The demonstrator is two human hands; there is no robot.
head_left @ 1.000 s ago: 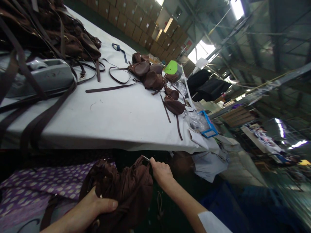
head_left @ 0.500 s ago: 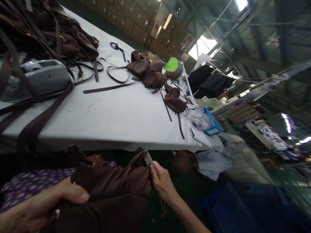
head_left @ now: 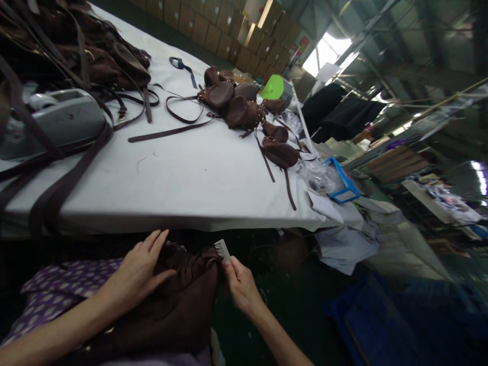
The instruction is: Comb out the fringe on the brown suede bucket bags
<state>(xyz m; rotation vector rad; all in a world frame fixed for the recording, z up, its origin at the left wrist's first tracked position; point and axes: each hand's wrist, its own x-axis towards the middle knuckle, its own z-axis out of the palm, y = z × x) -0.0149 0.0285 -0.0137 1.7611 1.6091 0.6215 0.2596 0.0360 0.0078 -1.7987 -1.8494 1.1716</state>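
A dark brown bag point(head_left: 179, 310) with a gathered top lies across my lap below the table's front edge. My left hand point(head_left: 143, 267) rests on the upper part of the bag, thumb and fingers apart, its grip loose. At the bag's right upper corner, my right hand point(head_left: 240, 284) pinches a small white comb point(head_left: 222, 250), its teeth facing left against the gathered cloth. Whether the right fingers also hold a bit of the bag cannot be made out. Purple dotted cloth point(head_left: 76, 284) shows beneath the left forearm.
Across the white-covered table point(head_left: 183, 173), a pile of brown bags point(head_left: 107, 56) and a grey tape dispenser point(head_left: 57, 122) stand at left. Small brown pouches point(head_left: 244, 112) with straps lie farther back. A blue-framed box point(head_left: 343, 183) sits at the right end; a blue crate point(head_left: 377, 320) is below.
My left hand has let go of the bag's left side and moved up and right onto its top. The bag has dropped lower, and my right hand with the comb has shifted slightly left.
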